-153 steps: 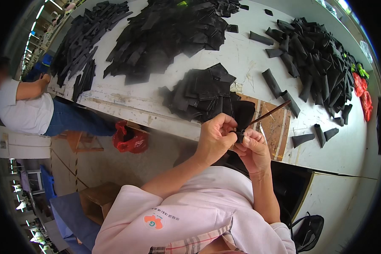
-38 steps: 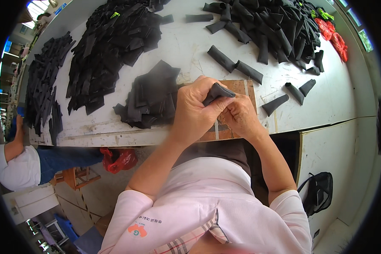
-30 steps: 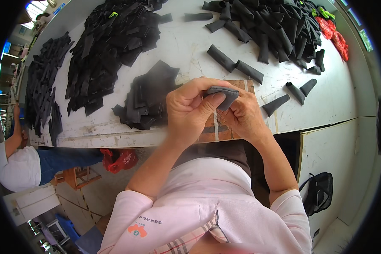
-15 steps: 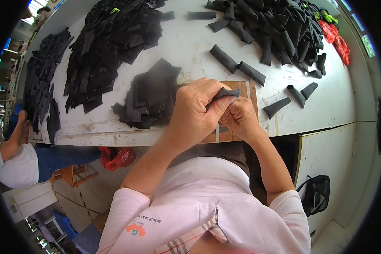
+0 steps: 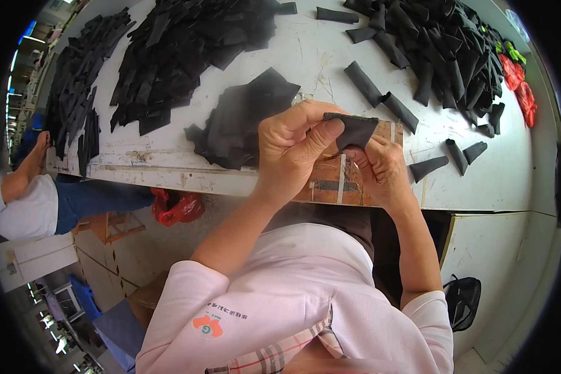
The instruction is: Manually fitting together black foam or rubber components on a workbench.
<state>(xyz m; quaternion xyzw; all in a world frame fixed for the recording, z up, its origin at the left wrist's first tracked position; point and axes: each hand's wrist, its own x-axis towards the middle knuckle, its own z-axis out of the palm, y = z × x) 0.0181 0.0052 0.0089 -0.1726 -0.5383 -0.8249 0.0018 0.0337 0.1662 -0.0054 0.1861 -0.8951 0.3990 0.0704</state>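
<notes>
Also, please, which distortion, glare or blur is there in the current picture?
Head view: front edge of the white table bends, corners are black; lamps at far left look washed out; small cloth pile looks hazy; left hand, right hand and black piece between them look fairly sharp.

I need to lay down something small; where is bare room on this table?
Bare tabletop shows between the small black stack and two long rolled pieces, and right of three short pieces. Crowded: left piles, right heap; left hand and right hand partly cover the brown board.
</notes>
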